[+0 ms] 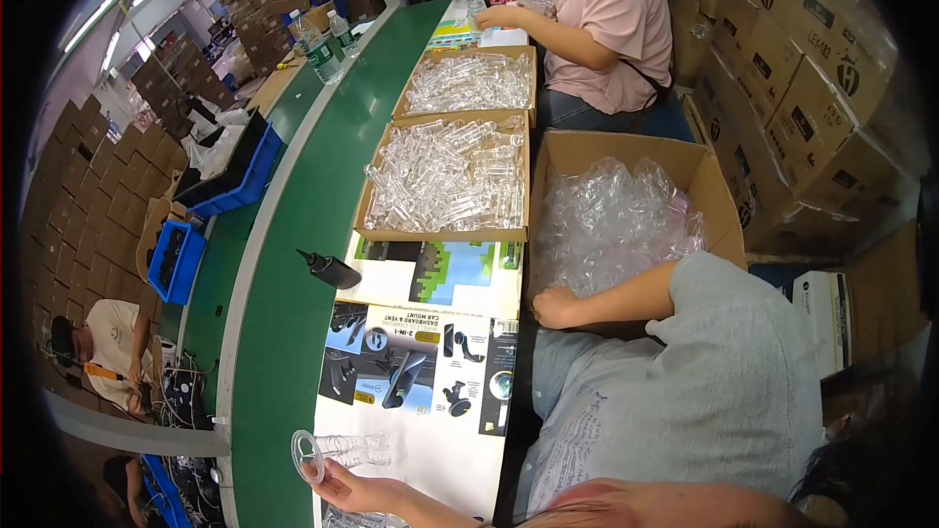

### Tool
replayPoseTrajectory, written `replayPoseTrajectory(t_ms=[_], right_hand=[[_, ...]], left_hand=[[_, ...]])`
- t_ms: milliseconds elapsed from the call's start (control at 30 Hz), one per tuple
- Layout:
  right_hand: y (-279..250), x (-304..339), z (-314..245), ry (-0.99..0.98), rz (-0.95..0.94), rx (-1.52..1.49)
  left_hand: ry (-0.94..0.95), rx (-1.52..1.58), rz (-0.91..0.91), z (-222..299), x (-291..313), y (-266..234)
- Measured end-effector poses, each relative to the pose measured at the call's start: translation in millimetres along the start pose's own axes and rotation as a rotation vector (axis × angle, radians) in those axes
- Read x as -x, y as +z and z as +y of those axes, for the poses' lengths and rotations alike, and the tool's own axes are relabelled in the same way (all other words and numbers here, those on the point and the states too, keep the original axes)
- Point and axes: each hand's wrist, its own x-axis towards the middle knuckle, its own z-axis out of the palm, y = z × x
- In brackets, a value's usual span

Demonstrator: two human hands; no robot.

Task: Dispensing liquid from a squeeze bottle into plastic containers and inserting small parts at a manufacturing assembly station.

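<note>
At the lower edge my left hand [354, 492] pinches a clear plastic piece with a round ring [315, 464] at one end. Clear tube-like parts [364, 448] lie just behind the ring; whether they are joined to it I cannot tell. Below that hand, more clear pieces [357, 518] show in part. My right hand [555, 308] is curled closed by the near edge of a large carton [641, 145] lined with clear plastic bags [616, 225]. Whatever its fingers may hold is hidden.
Two shallow cardboard trays [364, 220] of clear tubes stand ahead on printed cardboard [416, 372]. A black bottle [329, 269] stands beside them on the green conveyor [293, 235]. A co-worker in pink [611, 20] sits beyond. Stacked cartons [792, 88] rise on the right.
</note>
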Motion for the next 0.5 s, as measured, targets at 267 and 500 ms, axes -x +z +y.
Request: replayPoseTrajectory(t_ms=[267, 500], right_hand=[[5.8, -2.7, 1.0, 0.118, -0.027, -0.144], [17.6, -10.0, 10.5, 0.144, -0.041, -0.271]], left_hand=[[-0.024, 0.015, -0.021, 2.5, 0.9, -0.8], [-0.003, 0.011, -0.011, 0.7, 0.1, -0.2]])
